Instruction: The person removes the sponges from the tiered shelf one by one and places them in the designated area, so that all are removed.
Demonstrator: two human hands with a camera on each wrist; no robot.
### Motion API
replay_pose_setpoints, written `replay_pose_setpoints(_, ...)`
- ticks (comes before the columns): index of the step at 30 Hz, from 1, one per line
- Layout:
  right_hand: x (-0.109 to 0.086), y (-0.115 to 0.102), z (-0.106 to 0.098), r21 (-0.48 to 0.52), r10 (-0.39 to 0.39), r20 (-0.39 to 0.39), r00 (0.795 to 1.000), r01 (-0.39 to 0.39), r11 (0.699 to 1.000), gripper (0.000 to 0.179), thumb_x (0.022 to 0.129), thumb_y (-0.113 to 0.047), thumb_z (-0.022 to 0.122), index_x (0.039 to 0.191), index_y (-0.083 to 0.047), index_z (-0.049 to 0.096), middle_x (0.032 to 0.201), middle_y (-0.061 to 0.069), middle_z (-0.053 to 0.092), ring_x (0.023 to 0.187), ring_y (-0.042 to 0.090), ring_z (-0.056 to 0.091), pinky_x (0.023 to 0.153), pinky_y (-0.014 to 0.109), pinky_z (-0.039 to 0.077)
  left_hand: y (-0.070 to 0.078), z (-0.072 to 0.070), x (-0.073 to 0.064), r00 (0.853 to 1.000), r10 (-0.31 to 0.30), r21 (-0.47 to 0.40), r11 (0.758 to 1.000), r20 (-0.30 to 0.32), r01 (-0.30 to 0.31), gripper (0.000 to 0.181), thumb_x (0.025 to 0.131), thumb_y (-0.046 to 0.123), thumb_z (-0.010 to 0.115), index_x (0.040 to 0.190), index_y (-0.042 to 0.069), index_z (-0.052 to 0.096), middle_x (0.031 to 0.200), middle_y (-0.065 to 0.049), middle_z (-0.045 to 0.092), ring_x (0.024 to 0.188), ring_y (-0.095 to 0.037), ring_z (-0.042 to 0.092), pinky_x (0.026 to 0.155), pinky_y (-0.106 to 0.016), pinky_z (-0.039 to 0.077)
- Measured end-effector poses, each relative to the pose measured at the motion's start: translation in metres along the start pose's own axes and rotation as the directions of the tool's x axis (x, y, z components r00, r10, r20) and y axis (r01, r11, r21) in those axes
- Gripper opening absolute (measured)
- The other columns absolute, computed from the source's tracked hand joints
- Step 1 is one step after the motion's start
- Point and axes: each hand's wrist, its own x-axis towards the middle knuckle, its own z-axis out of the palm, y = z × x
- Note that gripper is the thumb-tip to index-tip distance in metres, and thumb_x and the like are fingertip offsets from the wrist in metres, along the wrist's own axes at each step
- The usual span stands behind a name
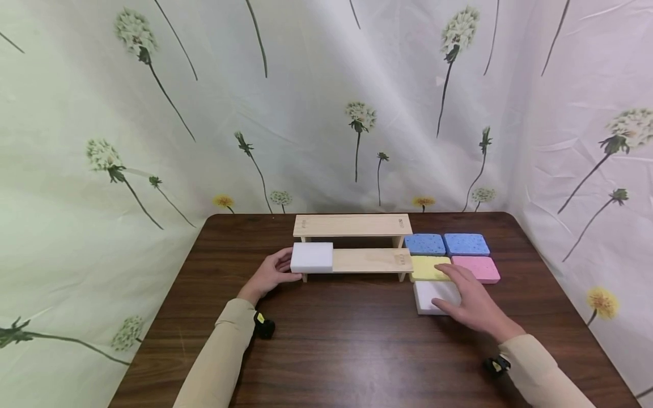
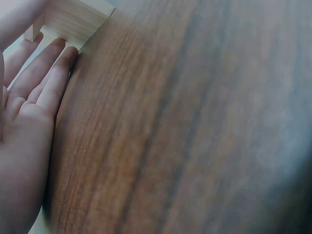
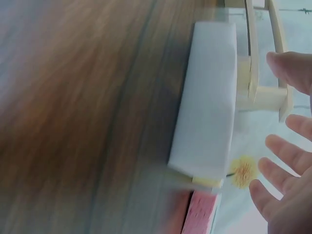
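Observation:
A white sponge block (image 1: 312, 257) lies on the left end of the lower step of a small two-tier wooden stand (image 1: 367, 259). My left hand (image 1: 272, 273) is beside that end, thumb near the front edge; in the left wrist view its fingers (image 2: 51, 80) reach out fairly straight beside the wood. Whether they touch the block cannot be told. My right hand (image 1: 471, 298), fingers spread, hovers over a second white sponge block (image 1: 431, 297) on the table. In the right wrist view that hand's fingers (image 3: 287, 151) stand apart from the block, holding nothing.
Behind the second white block lie a yellow sponge (image 1: 427, 268), a pink sponge (image 1: 476, 269) and two blue sponges (image 1: 466, 245), close together right of the stand. The dark wood table (image 1: 347, 351) meets a flower-printed curtain (image 1: 316, 113) at its back edge.

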Motion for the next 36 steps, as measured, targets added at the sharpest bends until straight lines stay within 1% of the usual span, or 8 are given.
replay_pose_setpoints(6, 0.02, -0.018, 0.009, 0.013, -0.084, -0.015, 0.996, 0.085, 0.996, 0.077, 0.086, -0.032, 0.089, 0.15, -0.007, 0.054, 0.15, 0.014, 0.057, 0.139, 0.036, 0.049, 0.112, 0.064, 0.044, 0.001, 0.0, -0.001, 1.0, 0.0, 0.012, 1.0, -0.002, 0.001, 0.082, 0.088, 0.004, 0.086, 0.157, -0.001, 0.042, 0.156, -0.026, 0.048, 0.145, -0.039, 0.048, 0.116, -0.034, 0.047)
replay_pose_setpoints(10, 0.032, -0.028, 0.013, 0.035, -0.132, -0.025, 0.991, 0.133, 0.99, 0.074, 0.089, -0.031, 0.086, 0.151, -0.007, 0.053, 0.151, 0.013, 0.056, 0.141, 0.035, 0.049, 0.113, 0.063, 0.044, 0.002, 0.0, 0.0, 1.0, 0.002, 0.019, 1.0, -0.002, -0.002, 0.081, 0.088, 0.004, 0.086, 0.157, -0.001, 0.043, 0.156, -0.025, 0.049, 0.144, -0.038, 0.049, 0.116, -0.035, 0.046)
replay_pose_setpoints(14, 0.044, -0.037, 0.014, 0.063, -0.136, -0.003, 0.991, 0.136, 0.989, 0.074, 0.092, -0.034, 0.084, 0.154, -0.01, 0.05, 0.155, 0.012, 0.053, 0.144, 0.035, 0.046, 0.115, 0.062, 0.043, 0.003, 0.0, 0.001, 1.0, 0.003, 0.015, 1.0, -0.005, -0.003, 0.081, 0.086, 0.003, 0.087, 0.155, -0.001, 0.045, 0.155, -0.025, 0.05, 0.144, -0.038, 0.049, 0.117, -0.037, 0.046)
replay_pose_setpoints(19, 0.055, -0.048, 0.018, 0.075, -0.122, 0.029, 0.992, 0.12, 0.99, 0.076, 0.093, -0.035, 0.083, 0.156, -0.011, 0.048, 0.157, 0.012, 0.051, 0.145, 0.035, 0.046, 0.117, 0.062, 0.042, 0.002, 0.0, 0.001, 1.0, 0.005, 0.021, 1.0, -0.002, -0.005, 0.081, 0.087, 0.005, 0.087, 0.156, -0.001, 0.044, 0.155, -0.025, 0.049, 0.144, -0.038, 0.049, 0.118, -0.039, 0.045)
replay_pose_setpoints(22, 0.059, -0.052, 0.022, 0.086, -0.128, 0.034, 0.991, 0.125, 0.988, 0.076, 0.093, -0.034, 0.084, 0.156, -0.01, 0.049, 0.156, 0.011, 0.052, 0.145, 0.035, 0.046, 0.116, 0.061, 0.043, 0.002, 0.0, 0.0, 1.0, 0.005, 0.018, 1.0, -0.001, -0.005, 0.082, 0.087, 0.005, 0.087, 0.156, -0.002, 0.044, 0.155, -0.025, 0.049, 0.144, -0.039, 0.048, 0.118, -0.039, 0.044)
replay_pose_setpoints(29, 0.066, -0.06, 0.029, 0.119, -0.184, 0.02, 0.983, 0.18, 0.976, 0.076, 0.092, -0.032, 0.084, 0.154, -0.005, 0.05, 0.154, 0.014, 0.054, 0.142, 0.036, 0.05, 0.114, 0.06, 0.045, 0.001, 0.0, 0.0, 1.0, -0.001, 0.003, 1.0, 0.0, 0.001, 0.081, 0.086, 0.003, 0.087, 0.155, -0.002, 0.044, 0.155, -0.025, 0.05, 0.144, -0.038, 0.049, 0.116, -0.036, 0.046)
replay_pose_setpoints(32, 0.07, -0.063, 0.033, 0.126, -0.182, 0.024, 0.983, 0.178, 0.976, 0.076, 0.092, -0.034, 0.084, 0.154, -0.006, 0.05, 0.154, 0.013, 0.054, 0.141, 0.034, 0.051, 0.114, 0.058, 0.045, 0.001, 0.0, 0.0, 1.0, -0.004, 0.0, 1.0, -0.005, 0.004, 0.081, 0.085, 0.001, 0.087, 0.155, -0.002, 0.045, 0.155, -0.025, 0.05, 0.143, -0.038, 0.049, 0.115, -0.034, 0.046)
replay_pose_setpoints(36, 0.076, -0.068, 0.039, 0.137, -0.176, 0.044, 0.983, 0.169, 0.976, 0.077, 0.093, -0.035, 0.083, 0.155, -0.007, 0.049, 0.155, 0.011, 0.053, 0.142, 0.033, 0.051, 0.116, 0.056, 0.045, 0.001, 0.0, 0.0, 1.0, 0.002, 0.004, 1.0, -0.006, -0.002, 0.081, 0.086, 0.001, 0.086, 0.155, -0.002, 0.045, 0.155, -0.025, 0.05, 0.143, -0.038, 0.049, 0.116, -0.035, 0.046)
